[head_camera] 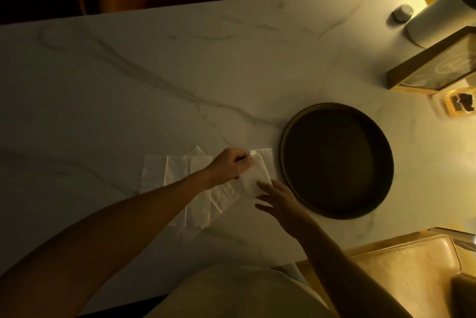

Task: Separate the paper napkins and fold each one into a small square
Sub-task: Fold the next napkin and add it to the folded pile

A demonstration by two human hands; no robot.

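Note:
Several thin white paper napkins (177,173) lie spread and overlapping on the marble table (128,80), near its front edge. My left hand (229,164) pinches a small folded napkin (253,179) at its upper left corner and holds it just above the spread ones. My right hand (279,200) hovers with fingers apart at the folded napkin's lower right edge, its fingertips touching or nearly touching the paper. Another napkin (265,154) peeks out behind the left hand, beside the tray.
A round dark tray (288,137) with a raised rim sits right of the napkins. At the far right stand a paper towel roll (435,18), a small grey knob (401,13), a dark box (435,65) and a small wrapped item (458,105). A tan chair (412,274) is at lower right.

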